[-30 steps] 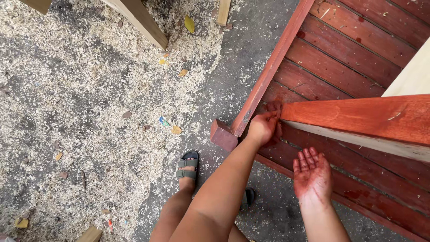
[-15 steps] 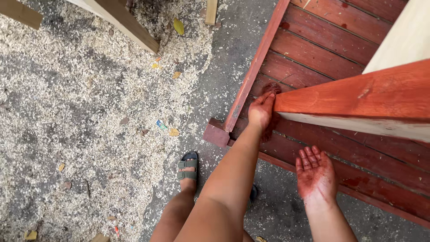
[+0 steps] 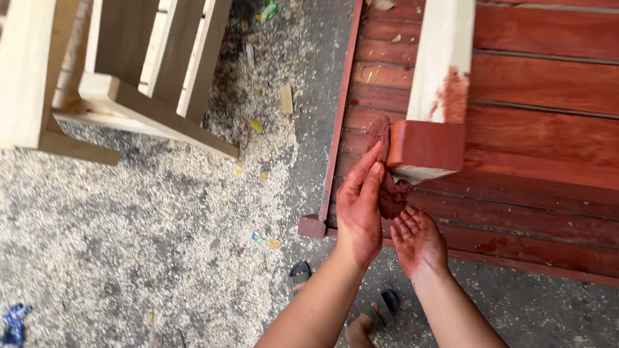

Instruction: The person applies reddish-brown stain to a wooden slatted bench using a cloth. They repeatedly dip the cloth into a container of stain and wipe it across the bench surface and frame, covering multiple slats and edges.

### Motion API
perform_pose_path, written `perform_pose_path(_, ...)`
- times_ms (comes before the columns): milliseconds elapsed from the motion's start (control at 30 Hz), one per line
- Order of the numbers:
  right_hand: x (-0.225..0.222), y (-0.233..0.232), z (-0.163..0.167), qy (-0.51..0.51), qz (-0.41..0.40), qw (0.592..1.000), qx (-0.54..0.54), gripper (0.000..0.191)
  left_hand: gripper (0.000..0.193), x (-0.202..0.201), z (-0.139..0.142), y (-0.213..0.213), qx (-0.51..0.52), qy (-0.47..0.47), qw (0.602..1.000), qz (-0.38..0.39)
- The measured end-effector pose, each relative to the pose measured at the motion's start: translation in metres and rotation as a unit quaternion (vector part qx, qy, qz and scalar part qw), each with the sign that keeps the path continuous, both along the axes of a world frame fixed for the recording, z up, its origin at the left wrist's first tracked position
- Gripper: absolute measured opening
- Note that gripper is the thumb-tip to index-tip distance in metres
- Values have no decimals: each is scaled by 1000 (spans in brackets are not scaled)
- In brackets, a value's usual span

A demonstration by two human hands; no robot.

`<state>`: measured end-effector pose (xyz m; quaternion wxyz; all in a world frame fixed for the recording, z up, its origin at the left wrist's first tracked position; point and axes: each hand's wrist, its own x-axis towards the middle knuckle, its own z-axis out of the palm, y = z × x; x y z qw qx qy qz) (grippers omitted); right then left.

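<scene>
Red-soaked rag [image 3: 385, 177] against post end [image 3: 425, 149]

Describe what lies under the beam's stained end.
Under the beam lies the red slatted panel. Left hand presses a stained rag against its end; the slats directly beneath are hidden.

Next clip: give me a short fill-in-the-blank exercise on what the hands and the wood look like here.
1. The left hand presses a red-stained ____ against the post.
2. The right hand is open, palm up, and stained ____.
3. The post's upper part is ____ wood; only its end is red.
4. The ground on the left is covered in ____.

Missing words: rag; red; bare (unstained); sawdust
</scene>
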<state>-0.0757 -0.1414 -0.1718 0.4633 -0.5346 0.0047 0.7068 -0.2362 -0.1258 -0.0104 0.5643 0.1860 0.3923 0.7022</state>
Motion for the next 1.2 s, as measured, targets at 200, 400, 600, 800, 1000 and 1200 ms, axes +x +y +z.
perform_pose_path(200,-8,-6,32,79,11,993,88,40,37,-2,53,-27,265,590,751,132)
perform_pose_path(400,-27,-23,29,111,-27,992,51,46,28,-48,-24,28,327,862,359,-147)
perform_pose_path(600,-46,-45,3,95,-102,990,27,52,44,-72,-132,42,460,836,284,-93)
perform_pose_path(800,-77,-75,-52,90,-200,976,17,53,55,-56,-191,53,482,823,186,-235)
perform_pose_path(1000,-96,-95,-59,-86,-154,977,117,70,49,-50,-107,31,398,656,486,-419)
perform_pose_path(1200,-102,-90,-45,-128,-146,951,240,57,48,-51,-19,16,367,486,610,-508)
